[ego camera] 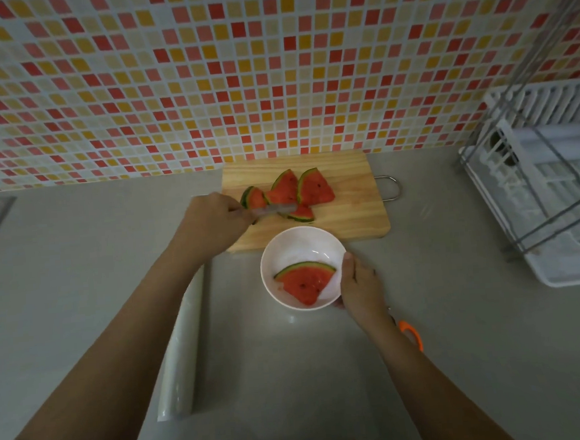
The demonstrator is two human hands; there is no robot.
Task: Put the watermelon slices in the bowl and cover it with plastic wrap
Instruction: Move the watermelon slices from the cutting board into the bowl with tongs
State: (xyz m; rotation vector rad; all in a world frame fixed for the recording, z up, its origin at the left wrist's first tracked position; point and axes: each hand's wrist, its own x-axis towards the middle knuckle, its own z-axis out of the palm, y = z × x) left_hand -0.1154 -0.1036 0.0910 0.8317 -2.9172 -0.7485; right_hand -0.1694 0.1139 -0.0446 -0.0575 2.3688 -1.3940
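While my right grip (360,283) clamps the bowl (296,233) by its near-right rim, one slice (303,282) lying inside, my left grip (215,221) is closed on a blurred utensil (274,210). It points right into the remaining slices (314,189) on the cutting board (357,215), just beyond the bowl. The plastic wrap roll (184,347) lies on the worktop (96,267) under my left forearm, with the scissors (411,335) by my right wrist.

- Rectangular pale wooden cutting board (350,222), set against the wall.
- White plastic dish rack (566,269), wire-framed, far right.
- Orange-handled scissors (412,334) on grey countertop (480,361).
- Red, yellow and white mosaic-tiled wall (237,69).
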